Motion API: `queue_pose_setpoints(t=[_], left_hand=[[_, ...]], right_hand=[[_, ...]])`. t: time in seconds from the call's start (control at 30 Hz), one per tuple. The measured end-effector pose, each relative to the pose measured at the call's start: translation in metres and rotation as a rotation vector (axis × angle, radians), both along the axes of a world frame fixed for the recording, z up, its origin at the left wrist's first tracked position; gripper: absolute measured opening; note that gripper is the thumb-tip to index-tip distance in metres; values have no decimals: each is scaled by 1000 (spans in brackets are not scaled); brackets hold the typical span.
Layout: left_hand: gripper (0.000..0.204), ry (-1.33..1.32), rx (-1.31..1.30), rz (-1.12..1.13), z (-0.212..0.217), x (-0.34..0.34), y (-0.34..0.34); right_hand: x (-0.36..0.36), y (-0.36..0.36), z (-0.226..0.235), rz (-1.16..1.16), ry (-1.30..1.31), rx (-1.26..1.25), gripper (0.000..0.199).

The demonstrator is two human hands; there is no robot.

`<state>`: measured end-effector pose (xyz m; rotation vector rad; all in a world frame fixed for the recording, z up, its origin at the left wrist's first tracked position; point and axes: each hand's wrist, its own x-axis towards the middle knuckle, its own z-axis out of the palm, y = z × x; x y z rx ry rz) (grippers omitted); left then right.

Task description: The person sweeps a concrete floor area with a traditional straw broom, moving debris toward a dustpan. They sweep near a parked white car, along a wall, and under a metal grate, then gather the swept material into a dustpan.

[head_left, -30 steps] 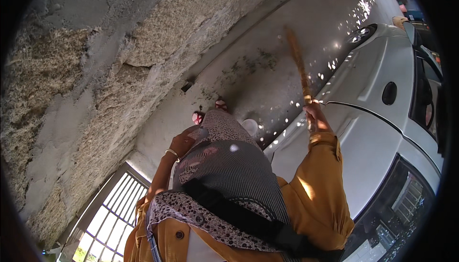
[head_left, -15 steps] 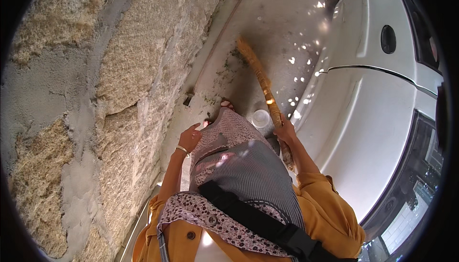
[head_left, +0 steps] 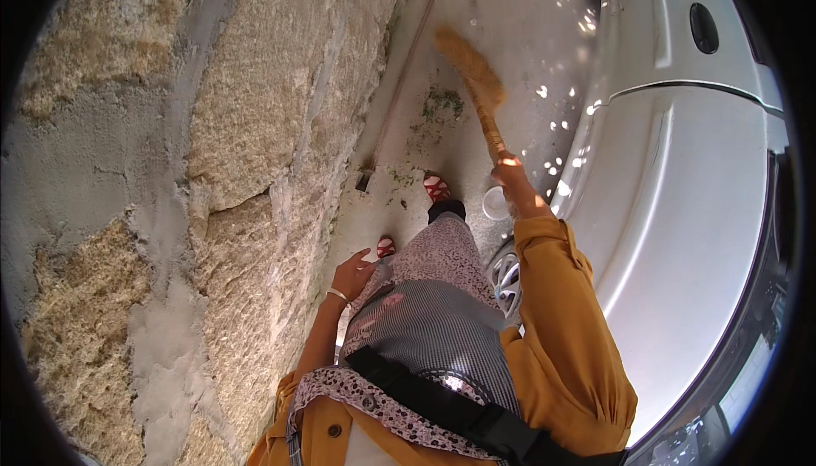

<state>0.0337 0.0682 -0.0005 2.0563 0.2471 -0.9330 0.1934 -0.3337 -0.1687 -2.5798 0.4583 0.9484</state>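
- Since half a second ago, the right hand [head_left: 512, 175] has reached forward with the broom [head_left: 476, 79]; its fanned head now shows broader, past the green leaf bits [head_left: 442, 105] instead of alongside them.
- Fingers of that hand are wrapped firmly round the slim handle. One hand seems enough, the broom looking short and light; a straight arm probably gives it reach.
- Left hand [head_left: 352, 276]: fingers loosely bent, nothing visible in them, beside the apron [head_left: 416, 313]. It is probably kept there for balance or out of the way; whether it touches the cloth, I cannot tell.
- Beyond the right hand, the broom slants forward and left, over the middle of the concrete ground [head_left: 527, 32]. Whether its bristles touch down is unclear.
- Leaf bits lie between the broom head and the red sandals [head_left: 436, 187], within easy reach of the bristles.
- A white round tub [head_left: 495, 203] sits on the ground, partly behind the right wrist in this view.
- Silver car [head_left: 654, 177] on the right and stone wall [head_left: 246, 126] on the left hem the strip in, likely why the broom is held well forward.
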Motion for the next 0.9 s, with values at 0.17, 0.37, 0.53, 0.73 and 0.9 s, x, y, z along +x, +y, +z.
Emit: queue_pose_setpoints(t=[0.17,0.37,0.53,0.73,0.9], left_hand=[[44,15,-60,-28,-24,-43,45],[45,38,-77,-58,-30,-95,108],[45,54,7,-135,-32,-141,140],[46,23,49,-192,-8,-169,143],[46,20,-21,-233,-27,-194,144]], right_hand=[[-115,25,74,111,-9,-102,63],[-245,17,164,95,-57,4,81],[-227,37,138,-84,-161,2,75],[-176,59,15,-262,-57,-35,56],[-254,114,31,-202,-8,111,80]])
